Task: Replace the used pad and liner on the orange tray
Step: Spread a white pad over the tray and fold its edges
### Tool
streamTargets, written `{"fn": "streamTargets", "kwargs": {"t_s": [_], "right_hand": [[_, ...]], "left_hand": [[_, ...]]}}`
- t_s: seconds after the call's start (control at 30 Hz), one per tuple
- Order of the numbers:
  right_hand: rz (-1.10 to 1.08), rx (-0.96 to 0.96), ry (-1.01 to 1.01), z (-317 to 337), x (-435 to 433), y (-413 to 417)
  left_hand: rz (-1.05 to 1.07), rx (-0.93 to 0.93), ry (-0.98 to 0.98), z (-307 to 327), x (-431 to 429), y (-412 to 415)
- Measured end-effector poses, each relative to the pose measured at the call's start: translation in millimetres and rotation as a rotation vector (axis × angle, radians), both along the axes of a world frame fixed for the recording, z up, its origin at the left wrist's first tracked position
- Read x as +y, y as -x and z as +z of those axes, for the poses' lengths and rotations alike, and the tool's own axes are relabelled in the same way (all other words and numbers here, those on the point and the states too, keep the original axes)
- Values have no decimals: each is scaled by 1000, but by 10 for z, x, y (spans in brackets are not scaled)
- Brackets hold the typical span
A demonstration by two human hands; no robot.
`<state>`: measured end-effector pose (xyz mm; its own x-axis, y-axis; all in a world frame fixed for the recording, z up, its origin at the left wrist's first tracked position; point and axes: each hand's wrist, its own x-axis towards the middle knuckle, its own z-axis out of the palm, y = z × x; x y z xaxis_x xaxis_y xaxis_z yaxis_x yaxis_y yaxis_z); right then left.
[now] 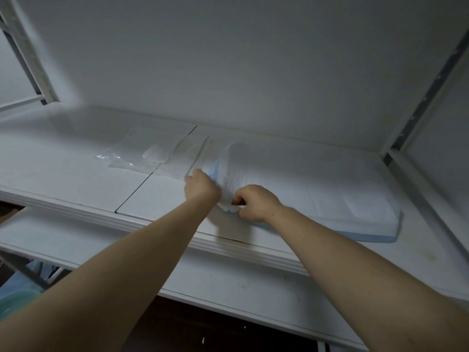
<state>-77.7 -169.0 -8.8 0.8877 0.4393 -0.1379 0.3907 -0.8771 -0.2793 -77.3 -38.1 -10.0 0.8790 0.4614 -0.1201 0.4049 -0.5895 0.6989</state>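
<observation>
Nearest the camera, both bare forearms reach up and forward over a lower shelf board (228, 280) to the front lip of the white shelf (63, 179) above it. The two grips meet there, close together. The right hand (256, 203) sits a little nearer the shelf's front edge, its fingers curled tight and pinching the near white edge of the top pad (233, 168). Just to its left and slightly farther in, the left hand (201, 190) is curled round the pad's left corner, where the blue backing shows. Neither grip has any open gap; both hold the same sheet. Between and beyond the hands that pad humps up off the stack of pads (342, 199), which lies flat on the shelf with its long axis running along the shelf, away to the right of the hands. The coming pull, as I judge it, has to go toward the person and up to peel this one sheet off the stack, and it could drag a second sheet with it. Farther in and to the left, apart from the stack, lie flat clear plastic liners (152, 151), nearer the left hand. The orange tray is not in view, so the pad's destination cannot be placed from here.
</observation>
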Motion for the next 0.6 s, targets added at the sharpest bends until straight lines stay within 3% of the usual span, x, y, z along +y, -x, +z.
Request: {"fn": "streamTargets", "kwargs": {"t_s": [0.1, 0.2, 0.43, 0.6], "right_hand": [[10, 19, -5, 16, 3, -13], [11, 26, -23, 22, -5, -16], [30, 21, -63, -8, -29, -29], [21, 52, -108, -20, -42, -45]], "left_hand": [[-124, -126, 5, -36, -34, -76], [-134, -145, 151, -35, -95, -121], [-3, 21, 542, -19, -24, -289], [2, 94, 465, 8, 78, -418]]}}
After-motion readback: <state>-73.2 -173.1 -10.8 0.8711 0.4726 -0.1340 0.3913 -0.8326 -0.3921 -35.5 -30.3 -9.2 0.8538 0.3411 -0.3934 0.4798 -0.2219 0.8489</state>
